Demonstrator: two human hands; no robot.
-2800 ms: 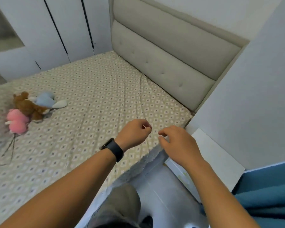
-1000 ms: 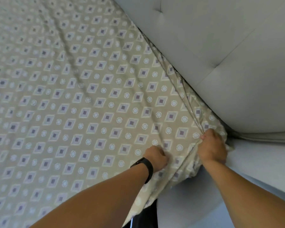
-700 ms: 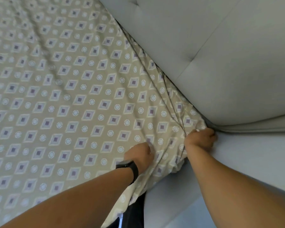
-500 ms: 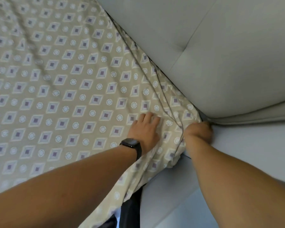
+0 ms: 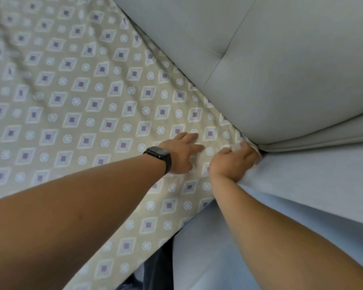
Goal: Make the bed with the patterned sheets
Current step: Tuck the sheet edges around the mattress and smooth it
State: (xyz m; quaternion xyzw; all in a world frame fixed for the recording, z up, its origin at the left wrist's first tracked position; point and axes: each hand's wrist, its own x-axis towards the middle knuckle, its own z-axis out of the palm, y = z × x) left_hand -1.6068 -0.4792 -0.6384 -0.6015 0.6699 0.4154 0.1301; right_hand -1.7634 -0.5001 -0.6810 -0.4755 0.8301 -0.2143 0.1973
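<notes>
The beige patterned sheet (image 5: pixel 88 105), printed with diamonds and circles, covers the mattress up to the padded headboard (image 5: pixel 281 65). My left hand (image 5: pixel 182 153), a black watch on its wrist, lies flat with straight fingers on the sheet near the bed's corner. Just to its right, my right hand (image 5: pixel 235 162) sits at the corner where mattress, headboard and side surface meet, its fingers curled over the sheet's edge. The fingertips are partly hidden in the gap.
A pale grey-blue surface (image 5: pixel 312 185) runs along the bed's right side, tight against the mattress corner. A dark gap and dark clothing (image 5: pixel 159 266) show at the bottom between the bed and that surface.
The bunched folds at the corner have flattened and the sheet lies smoother. My left hand stays flat on the sheet, and my right hand has pressed deeper into the corner by the headboard.
</notes>
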